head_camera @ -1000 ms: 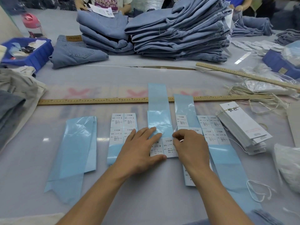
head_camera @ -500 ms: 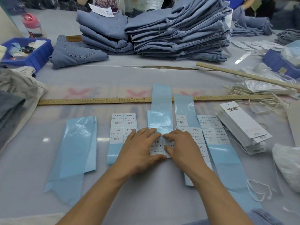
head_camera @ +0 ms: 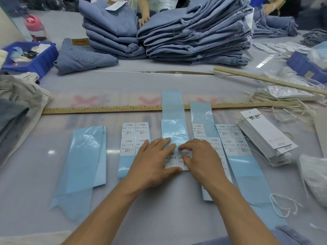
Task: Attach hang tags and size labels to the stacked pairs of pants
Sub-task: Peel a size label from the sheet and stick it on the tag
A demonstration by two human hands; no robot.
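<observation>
My left hand [head_camera: 152,161] lies flat on the middle sticker strip [head_camera: 174,137], fingers straight; my right hand [head_camera: 200,156] picks at an M size label [head_camera: 172,160] with curled fingertips; stacked pants [head_camera: 194,34] sit across the worktop [head_camera: 159,200]

The pale grey desk [head_camera: 159,206] carries stacked folded jeans [head_camera: 194,38] at the far side and a wooden ruler [head_camera: 99,109] across the middle. Nearer lie blue sticker strips [head_camera: 85,160] with white size labels [head_camera: 135,138], and hang tags [head_camera: 265,137] at the right.
</observation>
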